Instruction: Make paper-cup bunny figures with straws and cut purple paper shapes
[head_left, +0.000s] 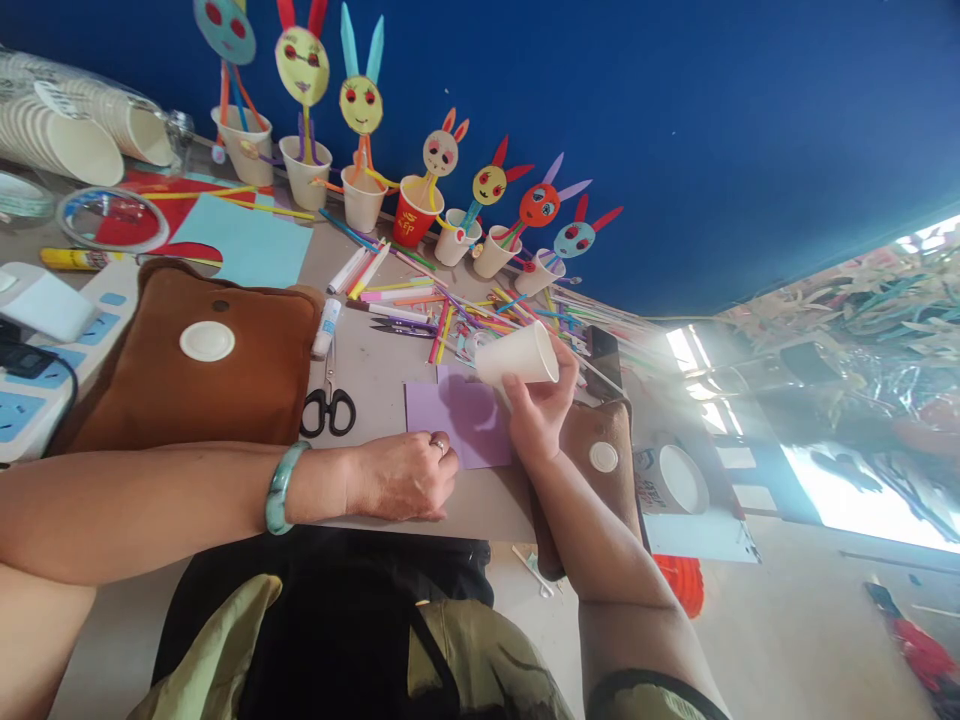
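Note:
A white paper cup (517, 357) is tilted on its side in the air, with my right hand (541, 400) wrapped round it. Below the cup lies a sheet of purple paper (480, 440) on the table, and the cup's shadow falls across it. At the paper's lower left edge rests my left hand (409, 475), its fingers curled under. Whatever those fingers may hold is hidden. Black-handled scissors (328, 410) lie just beyond my left wrist, with a glue stick (326, 328) above them.
Paper-cup figures with rabbit ears, including a red cup (417, 212), line the blue wall. Pens and coloured sticks (450, 310) are scattered before them. A brown cushion (225, 370) and a power strip (60, 370) sit left. Stacked cups (67, 130) lie back left; another cup (671, 478) is right.

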